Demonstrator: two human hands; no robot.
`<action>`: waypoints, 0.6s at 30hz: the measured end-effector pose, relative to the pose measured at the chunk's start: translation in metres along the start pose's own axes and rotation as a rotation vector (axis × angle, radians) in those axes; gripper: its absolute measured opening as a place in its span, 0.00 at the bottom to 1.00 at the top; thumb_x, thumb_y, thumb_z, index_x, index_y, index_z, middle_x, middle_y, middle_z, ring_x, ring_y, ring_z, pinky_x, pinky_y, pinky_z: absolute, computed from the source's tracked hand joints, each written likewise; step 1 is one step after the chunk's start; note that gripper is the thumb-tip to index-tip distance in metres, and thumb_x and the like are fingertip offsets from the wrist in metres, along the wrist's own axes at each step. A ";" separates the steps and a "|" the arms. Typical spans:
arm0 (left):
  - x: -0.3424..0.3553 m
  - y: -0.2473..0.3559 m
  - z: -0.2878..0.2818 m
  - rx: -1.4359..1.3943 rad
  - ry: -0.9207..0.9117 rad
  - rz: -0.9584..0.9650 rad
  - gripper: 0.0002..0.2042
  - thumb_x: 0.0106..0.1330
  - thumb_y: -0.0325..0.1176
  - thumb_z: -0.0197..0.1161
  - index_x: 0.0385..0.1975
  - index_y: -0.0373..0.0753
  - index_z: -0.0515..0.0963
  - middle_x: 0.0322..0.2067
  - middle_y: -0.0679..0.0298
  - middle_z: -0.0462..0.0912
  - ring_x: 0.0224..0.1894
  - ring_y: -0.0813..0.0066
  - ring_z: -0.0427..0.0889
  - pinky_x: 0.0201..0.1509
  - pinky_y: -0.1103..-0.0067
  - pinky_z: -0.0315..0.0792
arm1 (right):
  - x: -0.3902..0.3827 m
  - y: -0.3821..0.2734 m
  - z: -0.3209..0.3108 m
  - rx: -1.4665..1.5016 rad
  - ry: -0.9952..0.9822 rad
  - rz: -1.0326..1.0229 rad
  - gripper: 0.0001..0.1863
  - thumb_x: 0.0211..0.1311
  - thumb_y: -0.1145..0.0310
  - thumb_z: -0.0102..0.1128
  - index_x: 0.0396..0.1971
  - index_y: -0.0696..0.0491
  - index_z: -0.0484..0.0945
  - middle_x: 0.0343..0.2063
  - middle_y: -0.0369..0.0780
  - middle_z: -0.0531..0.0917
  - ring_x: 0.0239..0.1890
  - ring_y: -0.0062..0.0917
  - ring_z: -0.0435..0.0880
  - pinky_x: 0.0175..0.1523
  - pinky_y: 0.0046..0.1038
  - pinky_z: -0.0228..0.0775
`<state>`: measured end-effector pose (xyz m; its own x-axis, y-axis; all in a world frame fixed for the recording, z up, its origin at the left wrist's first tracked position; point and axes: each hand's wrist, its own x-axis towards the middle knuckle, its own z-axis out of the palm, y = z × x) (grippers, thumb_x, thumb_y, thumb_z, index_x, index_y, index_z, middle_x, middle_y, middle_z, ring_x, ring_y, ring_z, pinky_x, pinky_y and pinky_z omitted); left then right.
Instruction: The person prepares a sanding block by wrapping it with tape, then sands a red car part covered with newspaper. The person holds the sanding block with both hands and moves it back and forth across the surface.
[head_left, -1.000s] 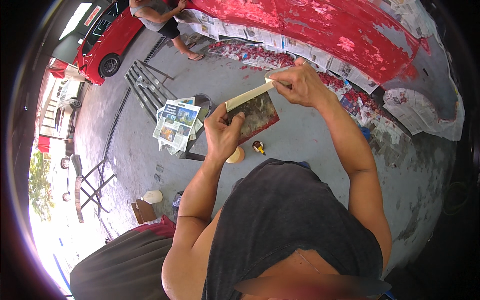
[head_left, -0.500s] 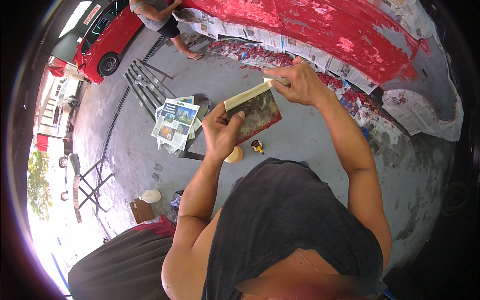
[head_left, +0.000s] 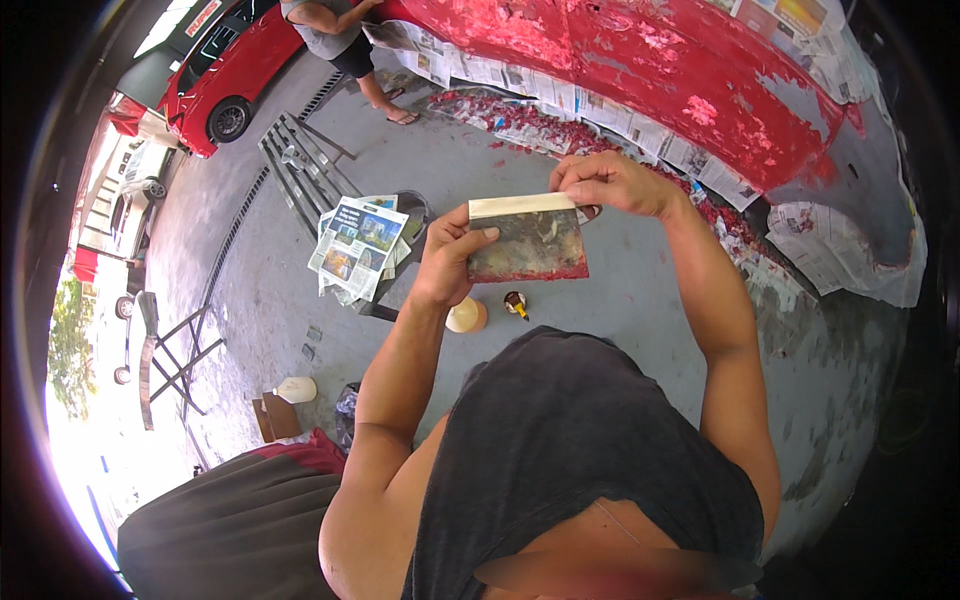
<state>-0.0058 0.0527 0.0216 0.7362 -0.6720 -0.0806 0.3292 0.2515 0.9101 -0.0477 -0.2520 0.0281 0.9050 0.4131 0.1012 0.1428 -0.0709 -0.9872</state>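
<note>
My left hand (head_left: 448, 255) is closed on the left end of a flat, dirty rectangular plate (head_left: 535, 252), thumb on its face. Red paint flakes line the plate's lower edge. A strip of cream masking tape (head_left: 520, 205) runs along its upper edge. My right hand (head_left: 618, 186) pinches at the upper right corner, at the end of the tape strip. The tape roll is mostly hidden by these fingers; a small dark curved piece shows beneath them.
A metal stand (head_left: 290, 150) bears newspaper sheets (head_left: 357, 245); a bucket (head_left: 412, 208) is beside it. On the floor are a pale container (head_left: 465, 316) and a small can (head_left: 515, 303). Ahead is a flaking red car body (head_left: 640, 70). Another person (head_left: 335, 25) stands far left.
The plate has turned level, and the tape now lies along its upper edge. My right hand has come down to the corner, and the tape roll has gone mostly out of sight.
</note>
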 end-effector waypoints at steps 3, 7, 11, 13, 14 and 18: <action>0.002 -0.006 0.003 0.096 0.003 0.086 0.13 0.71 0.25 0.65 0.52 0.29 0.81 0.45 0.57 0.88 0.42 0.77 0.86 0.47 0.77 0.82 | -0.002 -0.001 0.003 -0.063 0.005 -0.003 0.14 0.73 0.61 0.67 0.38 0.58 0.87 0.45 0.36 0.82 0.35 0.16 0.77 0.39 0.24 0.72; 0.005 -0.011 0.008 0.128 0.056 0.028 0.12 0.73 0.35 0.69 0.46 0.31 0.84 0.38 0.62 0.88 0.37 0.81 0.83 0.43 0.80 0.78 | -0.005 -0.004 0.006 -0.227 0.036 -0.041 0.14 0.73 0.61 0.67 0.38 0.58 0.87 0.45 0.37 0.83 0.38 0.19 0.79 0.43 0.26 0.73; 0.008 -0.013 0.012 0.186 0.121 0.025 0.13 0.74 0.37 0.69 0.41 0.31 0.86 0.32 0.64 0.87 0.34 0.83 0.83 0.39 0.80 0.78 | -0.011 -0.005 0.005 -0.282 0.030 -0.007 0.14 0.73 0.60 0.67 0.39 0.57 0.87 0.44 0.38 0.84 0.39 0.21 0.81 0.45 0.29 0.74; 0.008 -0.018 0.013 0.193 0.139 0.043 0.12 0.74 0.36 0.69 0.40 0.31 0.86 0.32 0.64 0.87 0.33 0.82 0.82 0.38 0.79 0.78 | -0.014 -0.002 0.003 -0.285 0.018 0.034 0.13 0.73 0.61 0.66 0.39 0.57 0.87 0.42 0.37 0.84 0.39 0.20 0.81 0.45 0.28 0.74; 0.010 -0.021 0.013 0.198 0.136 0.060 0.12 0.74 0.36 0.68 0.40 0.31 0.86 0.32 0.64 0.87 0.33 0.82 0.82 0.38 0.79 0.78 | -0.015 0.000 0.001 -0.258 0.006 0.003 0.13 0.73 0.61 0.65 0.39 0.56 0.86 0.41 0.37 0.84 0.39 0.20 0.81 0.45 0.28 0.74; 0.016 -0.031 0.011 0.550 0.271 0.075 0.08 0.70 0.31 0.67 0.37 0.33 0.88 0.32 0.64 0.88 0.34 0.78 0.84 0.41 0.77 0.78 | -0.015 0.009 0.001 -0.422 -0.043 0.121 0.10 0.71 0.66 0.62 0.32 0.56 0.79 0.32 0.35 0.79 0.36 0.20 0.80 0.42 0.28 0.73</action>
<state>-0.0110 0.0270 -0.0032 0.8934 -0.4472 -0.0435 -0.0286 -0.1532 0.9878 -0.0604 -0.2575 0.0180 0.9090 0.4160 -0.0259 0.1962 -0.4818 -0.8540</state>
